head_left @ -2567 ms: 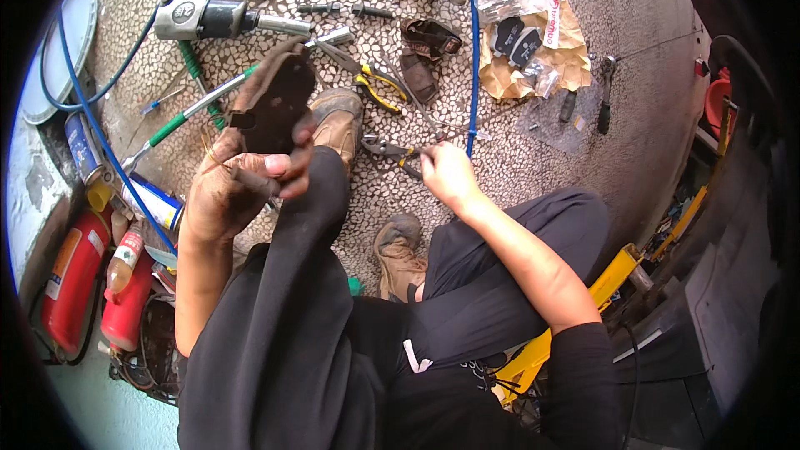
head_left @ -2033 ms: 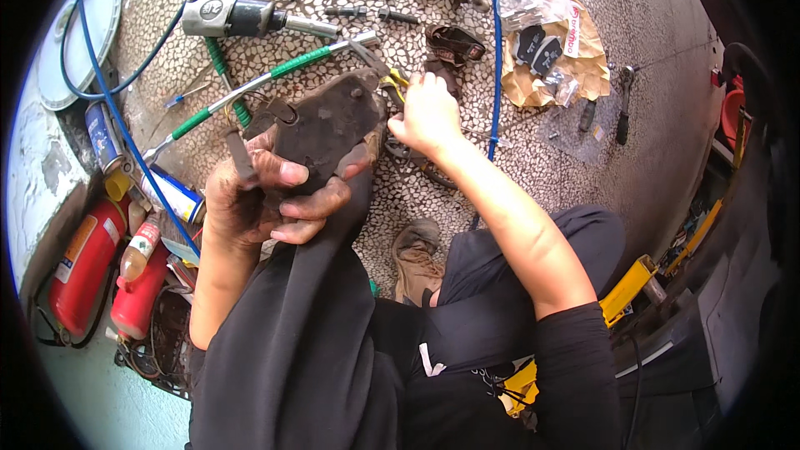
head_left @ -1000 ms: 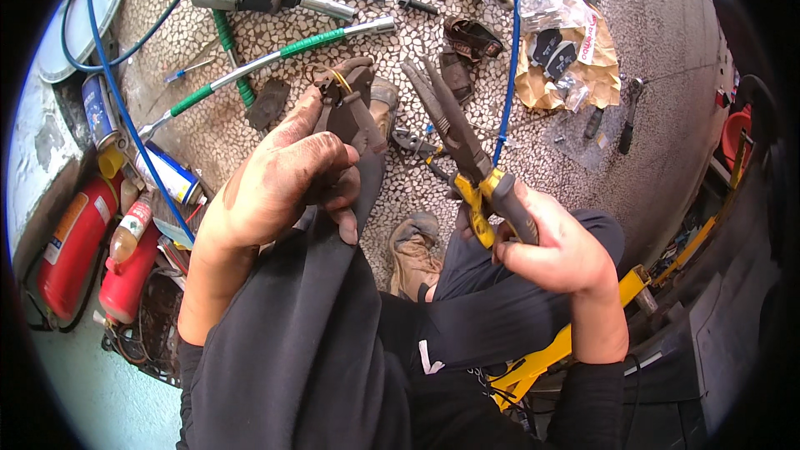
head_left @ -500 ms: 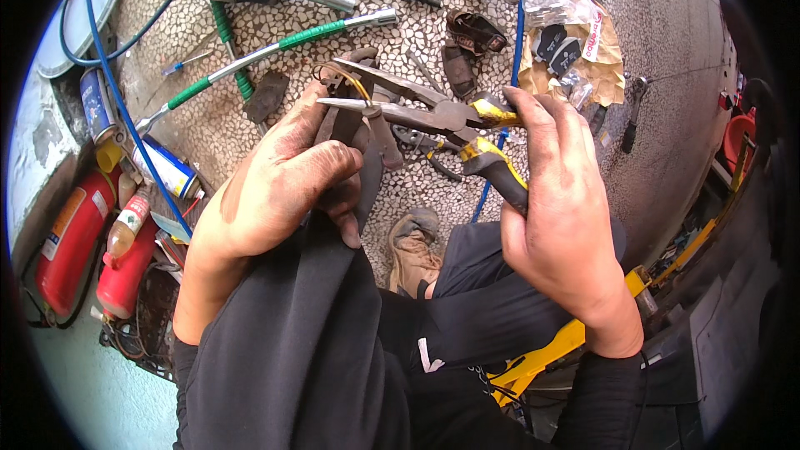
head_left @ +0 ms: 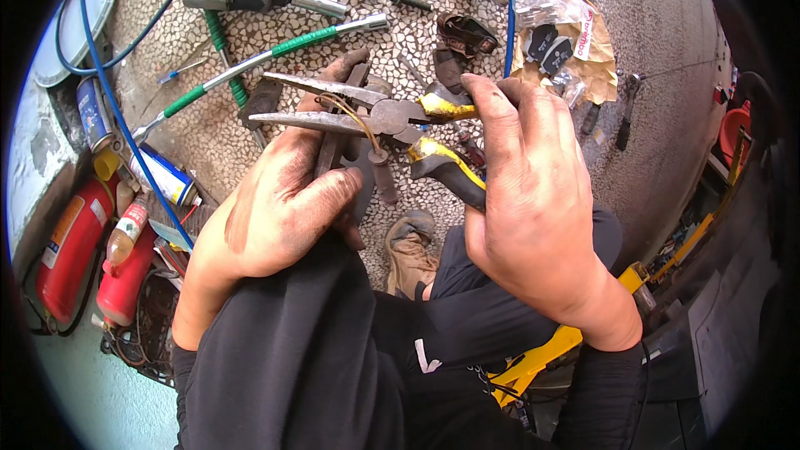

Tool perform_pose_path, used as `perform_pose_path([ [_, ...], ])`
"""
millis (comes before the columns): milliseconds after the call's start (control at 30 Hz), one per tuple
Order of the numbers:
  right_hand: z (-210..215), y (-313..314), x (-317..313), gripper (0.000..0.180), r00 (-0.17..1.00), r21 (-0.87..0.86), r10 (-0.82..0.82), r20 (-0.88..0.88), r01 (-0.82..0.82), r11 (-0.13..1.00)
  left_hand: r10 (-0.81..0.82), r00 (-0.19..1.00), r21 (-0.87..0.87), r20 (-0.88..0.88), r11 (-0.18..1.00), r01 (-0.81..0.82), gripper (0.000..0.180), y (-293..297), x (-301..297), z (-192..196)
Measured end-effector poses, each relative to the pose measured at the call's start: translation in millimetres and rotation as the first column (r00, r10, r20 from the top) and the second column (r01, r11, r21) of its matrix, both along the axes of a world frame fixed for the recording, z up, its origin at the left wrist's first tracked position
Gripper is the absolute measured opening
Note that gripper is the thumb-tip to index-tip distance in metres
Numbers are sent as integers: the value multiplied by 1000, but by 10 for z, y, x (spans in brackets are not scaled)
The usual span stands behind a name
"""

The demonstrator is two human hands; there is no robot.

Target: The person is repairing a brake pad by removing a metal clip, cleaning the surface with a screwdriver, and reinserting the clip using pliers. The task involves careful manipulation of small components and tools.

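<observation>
Left of centre, the left hand (head_left: 275, 207) pinches a dark flat plate (head_left: 329, 154) between thumb and fingers; a firm grip should stop it twisting. Beside it, near mid-frame, a thin wire (head_left: 372, 141) ends in a grey plug (head_left: 383, 177). The pliers (head_left: 393, 117) gape across; whether they touch the wire, I cannot tell, so lining up before squeezing seems wise. Rightward, the right hand (head_left: 540, 196) wraps the parted handles, fingers above, thumb below

It is bright, like daytime. The floor (head_left: 642, 17) looks pale, and the pliers (head_left: 392, 117) shine a little. The black trousers (head_left: 283, 342) are so dark that their folds hardly show. The middle looks clear, but near the round black edge straight things bend, and the right side gets dim and fuzzy.
</observation>
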State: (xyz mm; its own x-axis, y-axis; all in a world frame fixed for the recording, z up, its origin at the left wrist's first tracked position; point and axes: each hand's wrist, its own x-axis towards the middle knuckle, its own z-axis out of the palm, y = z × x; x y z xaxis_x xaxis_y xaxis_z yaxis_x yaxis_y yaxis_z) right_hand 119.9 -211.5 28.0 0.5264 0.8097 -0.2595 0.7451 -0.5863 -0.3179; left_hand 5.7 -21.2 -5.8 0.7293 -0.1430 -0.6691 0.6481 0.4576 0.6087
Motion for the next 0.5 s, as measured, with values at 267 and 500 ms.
perform_pose_path([
  [267,-38,-45,45,71,998,-28,63,20,-62,998,5,991,142,131,990,-24,82,-40,-10,-44],
  [500,35,-23,87,59,991,-13,133,-29,-133,991,271,959,-44,85,962,-269,81,-119,10,-125],
])
